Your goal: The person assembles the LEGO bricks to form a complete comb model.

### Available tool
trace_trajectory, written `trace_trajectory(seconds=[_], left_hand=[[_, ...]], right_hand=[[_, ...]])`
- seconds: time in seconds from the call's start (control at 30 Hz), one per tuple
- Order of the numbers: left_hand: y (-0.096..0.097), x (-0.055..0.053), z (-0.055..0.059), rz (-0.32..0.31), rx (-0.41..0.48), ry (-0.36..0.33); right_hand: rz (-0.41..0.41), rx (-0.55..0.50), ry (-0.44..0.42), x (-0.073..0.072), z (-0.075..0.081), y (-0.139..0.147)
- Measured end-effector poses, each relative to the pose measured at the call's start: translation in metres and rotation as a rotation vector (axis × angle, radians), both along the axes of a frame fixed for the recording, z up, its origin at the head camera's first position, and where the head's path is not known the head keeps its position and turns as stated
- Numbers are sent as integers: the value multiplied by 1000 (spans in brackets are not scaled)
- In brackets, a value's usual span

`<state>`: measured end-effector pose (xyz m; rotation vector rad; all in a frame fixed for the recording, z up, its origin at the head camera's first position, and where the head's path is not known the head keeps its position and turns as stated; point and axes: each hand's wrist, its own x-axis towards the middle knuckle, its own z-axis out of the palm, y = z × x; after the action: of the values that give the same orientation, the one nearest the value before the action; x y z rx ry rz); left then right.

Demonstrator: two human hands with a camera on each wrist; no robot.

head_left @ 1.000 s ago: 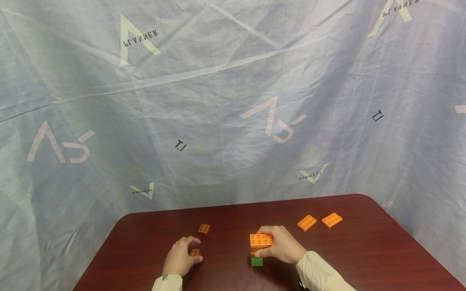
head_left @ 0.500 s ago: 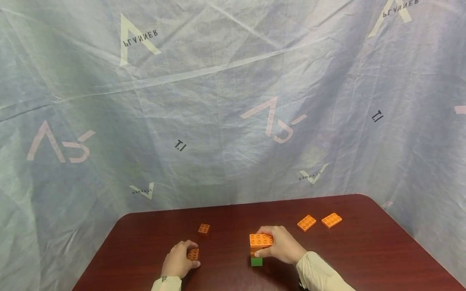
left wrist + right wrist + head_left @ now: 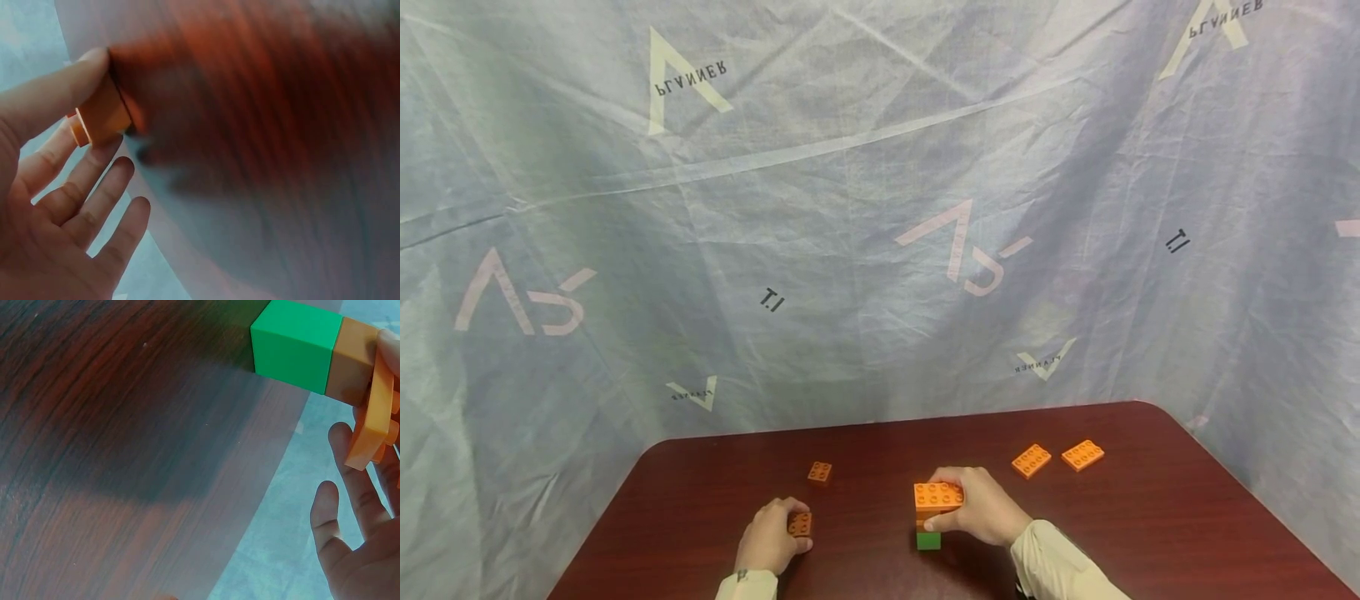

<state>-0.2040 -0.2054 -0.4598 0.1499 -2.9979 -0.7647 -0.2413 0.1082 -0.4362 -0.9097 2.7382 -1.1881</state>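
Note:
In the head view my left hand pinches a small brown-orange building brick with four studs, low over the table. The left wrist view shows the same brick between thumb and forefinger, the other fingers spread loosely. To the right, my right hand grips a stack of building bricks. At its bottom is a green brick, then a brown-orange brick, and on top a wider orange flat brick that overhangs to the right.
Another small brown-orange brick lies beyond my left hand. Two flat orange bricks, a nearer one and one farther right, lie at the back right of the dark red table. A grey printed cloth hangs behind it.
My left thumb and fingers have closed in from either side of the small brick and now pinch it; the hand has shifted slightly. The right hand and its stack stay still.

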Motion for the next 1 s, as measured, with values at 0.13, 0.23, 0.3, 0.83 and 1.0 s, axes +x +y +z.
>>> trace_trajectory(seconds=[0.13, 0.23, 0.3, 0.83, 1.0], left_hand=[[1, -1, 0, 6, 2, 3], [3, -2, 1, 7, 1, 5], [4, -3, 2, 6, 0, 5], [31, -10, 21, -51, 50, 76], [38, -9, 26, -71, 38, 132]], right_hand=[[-8, 12, -5, -1, -1, 0], [-11, 14, -5, -1, -1, 0], [-11, 13, -6, -1, -1, 0], [-7, 11, -16, -1, 0, 0], [5, -2, -14, 0, 0, 0]])
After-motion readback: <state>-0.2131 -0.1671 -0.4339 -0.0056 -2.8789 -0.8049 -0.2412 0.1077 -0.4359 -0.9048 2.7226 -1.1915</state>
